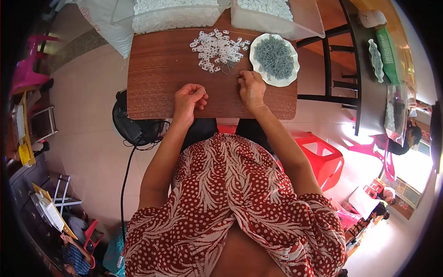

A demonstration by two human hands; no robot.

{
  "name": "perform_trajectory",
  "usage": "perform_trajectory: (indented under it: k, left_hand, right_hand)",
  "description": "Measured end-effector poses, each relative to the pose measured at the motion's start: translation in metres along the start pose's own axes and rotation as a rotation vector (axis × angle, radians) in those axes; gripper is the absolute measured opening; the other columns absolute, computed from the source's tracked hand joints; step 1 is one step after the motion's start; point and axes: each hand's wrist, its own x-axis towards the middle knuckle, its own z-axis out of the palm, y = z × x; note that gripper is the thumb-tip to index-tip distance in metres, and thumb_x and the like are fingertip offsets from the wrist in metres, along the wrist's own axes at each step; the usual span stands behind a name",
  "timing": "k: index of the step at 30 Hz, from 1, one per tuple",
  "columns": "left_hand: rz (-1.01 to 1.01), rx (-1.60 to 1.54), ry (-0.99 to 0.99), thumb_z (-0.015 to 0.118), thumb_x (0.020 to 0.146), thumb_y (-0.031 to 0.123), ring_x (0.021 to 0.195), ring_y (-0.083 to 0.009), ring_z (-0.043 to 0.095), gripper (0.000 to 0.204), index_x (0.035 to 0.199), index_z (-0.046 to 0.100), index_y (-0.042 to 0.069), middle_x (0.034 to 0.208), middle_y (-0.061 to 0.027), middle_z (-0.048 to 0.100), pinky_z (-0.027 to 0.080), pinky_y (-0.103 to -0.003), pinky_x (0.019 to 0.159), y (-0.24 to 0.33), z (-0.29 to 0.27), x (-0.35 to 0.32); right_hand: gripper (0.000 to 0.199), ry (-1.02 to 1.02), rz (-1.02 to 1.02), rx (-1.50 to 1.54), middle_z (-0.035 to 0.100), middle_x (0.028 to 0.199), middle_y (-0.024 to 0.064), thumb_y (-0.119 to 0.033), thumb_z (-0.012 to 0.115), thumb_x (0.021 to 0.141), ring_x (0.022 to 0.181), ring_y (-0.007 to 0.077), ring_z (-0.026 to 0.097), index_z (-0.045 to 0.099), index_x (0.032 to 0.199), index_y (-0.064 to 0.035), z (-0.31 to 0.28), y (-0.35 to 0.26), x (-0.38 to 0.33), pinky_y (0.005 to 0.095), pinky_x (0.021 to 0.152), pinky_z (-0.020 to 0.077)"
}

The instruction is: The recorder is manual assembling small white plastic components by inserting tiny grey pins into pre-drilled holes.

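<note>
Two hands on wooden table [157, 87] — left hand [188, 98] curled, contents unclear; right hand [251, 87] pinching tiny metal piece; one white-clip pile [218, 50], one plate [291, 76] of grey rings.

Pale tiled floor [87, 138], red plastic stool [325, 159], bright window [410, 173]

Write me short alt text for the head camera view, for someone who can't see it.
Seen from above, a person's left hand and right hand rest on a brown wooden table, the right pinching something small beside a pile of small white plastic pieces and a white plate of grey metal bits. Clear bins of white pieces stand behind.
</note>
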Motion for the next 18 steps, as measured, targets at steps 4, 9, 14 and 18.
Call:
perform_trajectory:
  k: [4, 9, 14, 18]
  left_hand:
    - [0.003, 0.007, 0.005, 0.063, 0.082, 0.014, 0.054, -0.0099, 0.054, 0.014, 0.086, 0.058, 0.002, 0.073, -0.0067, 0.061, 0.043, -0.022, 0.047, 0.0, -0.001, 0.0]
    - [0.001, 0.005, -0.012, 0.063, 0.083, 0.014, 0.055, -0.0103, 0.054, 0.013, 0.087, 0.058, 0.002, 0.073, -0.0069, 0.061, 0.043, -0.022, 0.048, 0.001, 0.001, -0.003]
    - [-0.03, -0.059, -0.041, 0.062, 0.083, 0.013, 0.057, -0.0116, 0.054, 0.013, 0.088, 0.057, 0.001, 0.076, -0.0079, 0.06, 0.044, -0.024, 0.05, 0.013, 0.014, -0.015]
    - [-0.052, -0.213, -0.14, 0.061, 0.083, 0.01, 0.058, -0.0118, 0.056, 0.011, 0.088, 0.057, 0.001, 0.076, -0.008, 0.061, 0.046, -0.023, 0.05, 0.033, 0.033, -0.032]
  right_hand:
    - [0.015, -0.009, 0.013, -0.028, 0.051, 0.073, 0.0096, -0.004, 0.062, 0.064, 0.073, 0.03, 0.052, 0.057, 0.077, -0.0084, -0.001, -0.005, 0.0, 0.0399, 0.059, 0.0447]
    - [0.019, -0.061, -0.097, -0.127, 0.048, 0.071, 0.0096, -0.002, 0.062, 0.06, 0.072, 0.0305, 0.052, 0.054, 0.076, -0.008, 0.002, -0.005, 0.004, 0.0397, 0.059, 0.0444]
    - [0.018, -0.107, -0.16, -0.188, 0.05, 0.071, 0.0099, -0.002, 0.062, 0.062, 0.074, 0.0302, 0.052, 0.052, 0.076, -0.0066, -0.002, -0.01, 0.006, 0.0392, 0.059, 0.0444]
    - [0.015, -0.259, 0.228, 0.241, 0.058, 0.078, 0.0107, -0.004, 0.064, 0.071, 0.073, 0.0244, 0.057, 0.055, 0.082, -0.0035, -0.033, -0.042, 0.004, 0.0318, 0.062, 0.046]
